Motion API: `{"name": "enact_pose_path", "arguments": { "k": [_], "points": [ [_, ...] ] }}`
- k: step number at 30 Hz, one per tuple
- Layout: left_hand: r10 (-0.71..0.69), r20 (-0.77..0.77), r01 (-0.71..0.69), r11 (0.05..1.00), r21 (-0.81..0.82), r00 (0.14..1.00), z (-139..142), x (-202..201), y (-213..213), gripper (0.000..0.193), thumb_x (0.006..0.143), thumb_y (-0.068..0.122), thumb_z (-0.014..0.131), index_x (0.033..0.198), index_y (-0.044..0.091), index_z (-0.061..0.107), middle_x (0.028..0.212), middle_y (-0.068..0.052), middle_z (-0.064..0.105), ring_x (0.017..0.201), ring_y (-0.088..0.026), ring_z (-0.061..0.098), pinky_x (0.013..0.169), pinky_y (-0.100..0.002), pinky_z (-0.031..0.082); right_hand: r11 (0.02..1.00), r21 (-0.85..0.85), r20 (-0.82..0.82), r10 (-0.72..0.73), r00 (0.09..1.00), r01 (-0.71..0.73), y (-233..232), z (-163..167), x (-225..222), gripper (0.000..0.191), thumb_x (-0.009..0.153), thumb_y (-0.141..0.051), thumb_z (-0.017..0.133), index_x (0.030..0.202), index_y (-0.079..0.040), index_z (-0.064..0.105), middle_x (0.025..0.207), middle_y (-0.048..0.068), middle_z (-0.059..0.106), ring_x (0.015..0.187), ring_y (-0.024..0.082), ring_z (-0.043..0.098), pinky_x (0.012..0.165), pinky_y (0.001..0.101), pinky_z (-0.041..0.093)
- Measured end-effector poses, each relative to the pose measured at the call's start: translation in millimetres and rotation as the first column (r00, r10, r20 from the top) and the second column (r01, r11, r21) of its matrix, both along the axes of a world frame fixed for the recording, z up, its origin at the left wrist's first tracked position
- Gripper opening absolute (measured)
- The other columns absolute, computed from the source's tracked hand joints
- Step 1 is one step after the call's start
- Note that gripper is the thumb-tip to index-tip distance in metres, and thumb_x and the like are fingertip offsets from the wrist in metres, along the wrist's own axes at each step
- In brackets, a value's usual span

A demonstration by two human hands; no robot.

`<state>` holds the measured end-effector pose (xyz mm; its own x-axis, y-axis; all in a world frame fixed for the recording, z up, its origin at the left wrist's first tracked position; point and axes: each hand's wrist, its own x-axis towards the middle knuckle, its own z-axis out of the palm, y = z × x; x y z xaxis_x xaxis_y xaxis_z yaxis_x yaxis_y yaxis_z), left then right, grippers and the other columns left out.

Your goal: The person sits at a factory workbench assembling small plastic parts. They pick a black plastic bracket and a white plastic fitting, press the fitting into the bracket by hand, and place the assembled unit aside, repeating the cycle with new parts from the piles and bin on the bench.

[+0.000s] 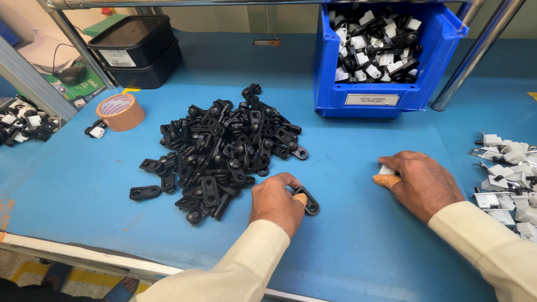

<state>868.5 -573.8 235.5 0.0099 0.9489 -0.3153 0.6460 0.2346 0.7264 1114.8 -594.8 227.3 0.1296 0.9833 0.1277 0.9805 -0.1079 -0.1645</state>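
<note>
A heap of several black plastic bracket parts (224, 151) lies in the middle of the blue table (84, 184). My left hand (275, 202) rests at the heap's near right edge, fingers closed on one black bracket (309, 201) that sticks out to the right. My right hand (417, 182) lies on the table further right, holding a small white plastic piece (386, 169) between thumb and fingers. Both arms wear cream sleeves.
A blue bin (386, 84) of black-and-white assembled parts stands at the back. White parts with metal pins (506, 173) are piled at the right edge. A tape roll (120, 112) and black lidded boxes (137, 50) sit at the back left, near slanted metal frame posts.
</note>
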Motion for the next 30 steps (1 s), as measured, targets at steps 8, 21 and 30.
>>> {"name": "enact_pose_path", "arguments": {
  "k": [8, 21, 30],
  "points": [
    [0.060, 0.085, -0.053, 0.995, -0.087, 0.995, 0, -10, -4, 0.019, 0.088, 0.004, 0.074, 0.105, 0.004, 0.063, 0.084, -0.005, 0.069, 0.067, -0.017, 0.077, 0.062, -0.032, 0.061, 0.994, 0.099, 0.011, -0.036, 0.999, 0.035, -16, -19, -15, 0.038, 0.091, -0.028, 0.064, 0.128, -0.021, 0.068, 0.114, 0.005, 0.074, 0.109, 0.027, 0.067, 0.091, 0.0425, 0.055],
    [0.083, 0.208, -0.056, 0.990, -0.132, 0.975, -3, -18, -6, 0.015, 0.088, 0.003, 0.074, 0.091, 0.001, 0.060, 0.080, -0.011, 0.074, 0.060, -0.018, 0.075, 0.047, -0.030, 0.057, 0.973, 0.164, -0.415, -0.081, 0.906, 0.162, -31, -31, -39, 0.039, 0.083, -0.027, 0.083, 0.119, -0.017, 0.074, 0.098, 0.010, 0.079, 0.085, 0.027, 0.078, 0.078, 0.0394, 0.060],
    [0.206, 0.342, -0.120, 0.959, -0.256, 0.917, -5, 23, 3, 0.013, 0.086, -0.004, 0.070, 0.083, 0.001, 0.058, 0.083, -0.013, 0.075, 0.065, -0.023, 0.079, 0.052, -0.031, 0.065, 0.984, 0.096, -0.331, -0.111, 0.937, 0.151, -18, -21, -38, 0.029, 0.085, -0.024, 0.085, 0.113, -0.018, 0.079, 0.095, 0.010, 0.080, 0.082, 0.020, 0.076, 0.077, 0.0309, 0.059]
  ]
}}
